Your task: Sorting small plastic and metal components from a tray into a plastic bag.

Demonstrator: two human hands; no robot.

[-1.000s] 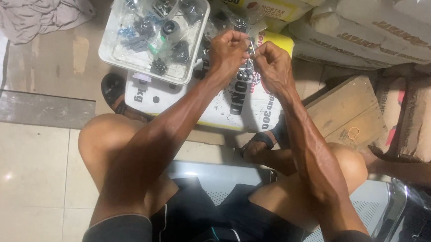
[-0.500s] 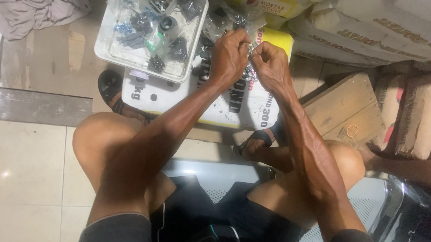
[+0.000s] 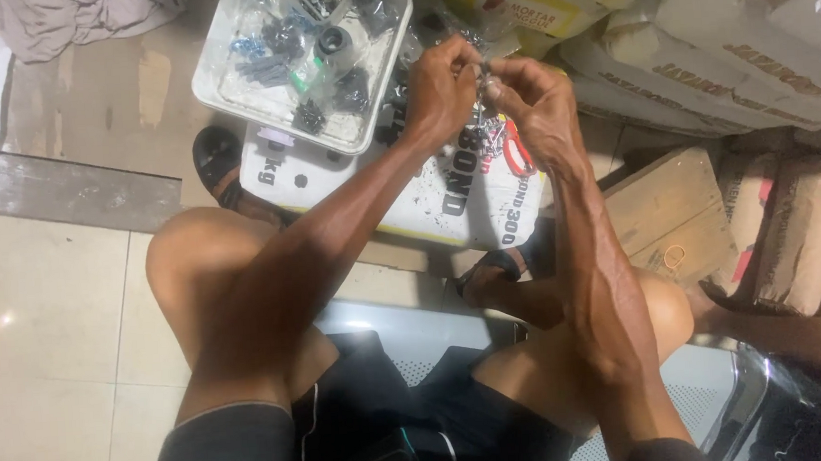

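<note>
Above a white printed sack [image 3: 398, 188], just right of the clear tray [image 3: 231, 94] of dark fittings, the left hand [image 3: 440, 86] and right hand [image 3: 536, 104] pinch fingertips together on a small metal part [image 3: 486, 72]

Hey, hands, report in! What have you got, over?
Left hand and right hand pinch one small metal part. Clear parts tray beside the left hand. Nothing blocking.
</note>
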